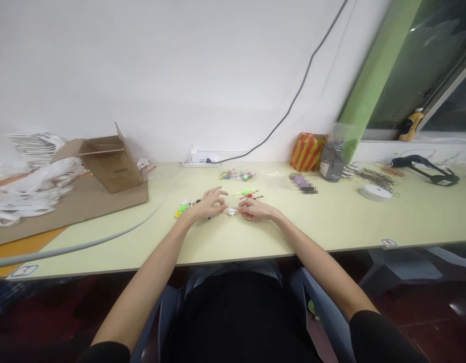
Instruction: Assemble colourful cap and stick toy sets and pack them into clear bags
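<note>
Head view | your right hand (pixel 257 209) pinches small white part (pixel 231 212) | left hand (pixel 208 204) loosely curled just beside it | neon plastic parts (pixel 183 207) at 10 o'clock on counter (pixel 331 224)

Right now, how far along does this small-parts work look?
Done: perhaps the clear bag of coloured parts; hard to tell. In hand: the right hand pinches a small white piece, left hand beside it. Left: loose green and red pieces on the desk.

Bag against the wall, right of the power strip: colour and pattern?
The bag has orange-red and yellow diagonal stripes; head view.
</note>
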The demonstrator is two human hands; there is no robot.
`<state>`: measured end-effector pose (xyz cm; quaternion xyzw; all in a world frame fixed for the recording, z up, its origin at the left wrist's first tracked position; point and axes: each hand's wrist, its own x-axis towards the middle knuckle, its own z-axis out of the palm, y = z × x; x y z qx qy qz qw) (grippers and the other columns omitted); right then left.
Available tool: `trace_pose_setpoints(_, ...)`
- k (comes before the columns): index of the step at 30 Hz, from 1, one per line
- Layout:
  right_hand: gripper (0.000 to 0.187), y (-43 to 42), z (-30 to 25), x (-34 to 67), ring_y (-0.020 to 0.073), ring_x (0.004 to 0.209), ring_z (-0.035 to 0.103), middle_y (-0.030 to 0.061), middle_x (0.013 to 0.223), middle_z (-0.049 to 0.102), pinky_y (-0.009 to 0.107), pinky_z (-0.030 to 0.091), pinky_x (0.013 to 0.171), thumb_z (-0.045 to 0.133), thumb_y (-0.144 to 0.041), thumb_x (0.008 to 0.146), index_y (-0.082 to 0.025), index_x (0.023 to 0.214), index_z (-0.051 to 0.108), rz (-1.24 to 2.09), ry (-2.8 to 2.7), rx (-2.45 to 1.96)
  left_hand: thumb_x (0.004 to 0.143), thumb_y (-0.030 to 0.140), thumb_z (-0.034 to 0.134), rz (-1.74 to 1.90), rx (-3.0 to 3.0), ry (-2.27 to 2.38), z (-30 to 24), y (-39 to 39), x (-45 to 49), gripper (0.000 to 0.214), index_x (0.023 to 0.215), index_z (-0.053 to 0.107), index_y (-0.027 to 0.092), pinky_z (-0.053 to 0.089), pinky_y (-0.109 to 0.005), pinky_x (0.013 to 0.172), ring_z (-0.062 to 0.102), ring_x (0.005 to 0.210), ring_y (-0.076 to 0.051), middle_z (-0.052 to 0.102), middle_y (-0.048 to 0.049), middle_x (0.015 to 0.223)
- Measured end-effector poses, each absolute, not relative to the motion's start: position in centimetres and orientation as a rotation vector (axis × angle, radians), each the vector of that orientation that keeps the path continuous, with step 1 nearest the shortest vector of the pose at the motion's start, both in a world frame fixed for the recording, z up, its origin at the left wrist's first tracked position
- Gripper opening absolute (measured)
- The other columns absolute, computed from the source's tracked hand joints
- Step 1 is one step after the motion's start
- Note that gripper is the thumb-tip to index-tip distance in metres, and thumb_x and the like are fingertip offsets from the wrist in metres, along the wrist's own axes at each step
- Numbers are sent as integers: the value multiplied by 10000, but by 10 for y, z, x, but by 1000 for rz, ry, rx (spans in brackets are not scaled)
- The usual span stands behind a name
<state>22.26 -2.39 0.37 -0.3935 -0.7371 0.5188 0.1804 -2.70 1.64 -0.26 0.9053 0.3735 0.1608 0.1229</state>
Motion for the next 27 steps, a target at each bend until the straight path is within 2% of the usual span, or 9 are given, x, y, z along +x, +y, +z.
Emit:
trace_pose_setpoints(12, 337, -22, 3, 217, 78, 416, 425, -29, 467, 504, 184, 320, 428, 461, -245, 981, -189, 650, 432, 1324, -2146, -1189, 945, 457, 513, 493, 2661, 1112, -7, 20, -28, 310, 808, 668, 225, 206, -589, 1212, 268, 1493, -314, 569, -44, 1408)
trace_pose_setpoints(19, 288, -26, 7, 220, 73, 405, 388, -40, 499, 489, 178, 254, 385, 479, -261, 960, -195, 686, 422, 1464, -2106, -1131, 937, 476, 520, 508, 2650, 1074, -10, 20, -28, 328, 783, 666, 225, 222, -580, 1213, 274, 1489, -310, 583, -54, 1368)
trace_pose_setpoints(27, 269, -26, 7, 221, 75, 408, 391, -42, 501, 479, 182, 266, 391, 488, -236, 929, -199, 675, 409, 1477, -2106, -1086, 950, 483, 497, 477, 2650, 1064, -9, 17, -25, 344, 783, 657, 228, 223, -579, 1200, 270, 1491, -315, 571, -39, 1400)
